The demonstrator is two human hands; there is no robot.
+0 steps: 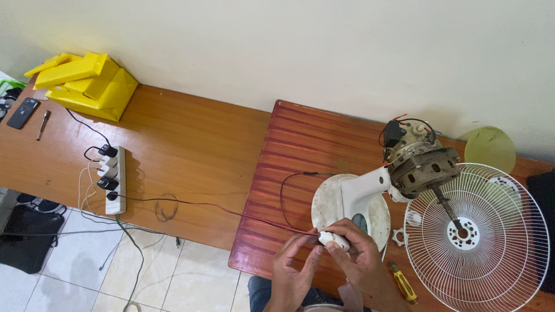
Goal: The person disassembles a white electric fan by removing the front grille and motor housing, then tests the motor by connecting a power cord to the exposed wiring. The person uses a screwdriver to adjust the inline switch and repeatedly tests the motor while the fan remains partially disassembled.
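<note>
At the near edge of the table, about 6 o'clock in the view: we see both hands closed together on one small white plug point(335, 240).
Left hand point(295, 268): its fingertips pinch the plug's left end, just where the wire enters.
Right hand point(361, 260): it curls over the plug from the right, thumb on top, holding it with the left.
Plug: we judge it light, hard and smooth, so a little slippery; a pinch on its flat sides suits it best.
Wire point(231, 211): thin, red and black, it runs toward 9 o'clock to the power strip point(114, 173); limp and easily strained, so we would hold the plug body and not pull the wire.
Fan point(404, 167): it stands at 1 o'clock from the hands, motor bare on a white neck and round base; we judge it top-heavy and best gripped at the neck.
Fan guard point(497, 254): white wire, at 3 o'clock, lying flat; light and springy.
Screwdriver point(403, 283): yellow handle, just right of the right hand.
Yellow box point(87, 84): at 10 o'clock, well apart, with a phone point(23, 112) beside it.
</note>
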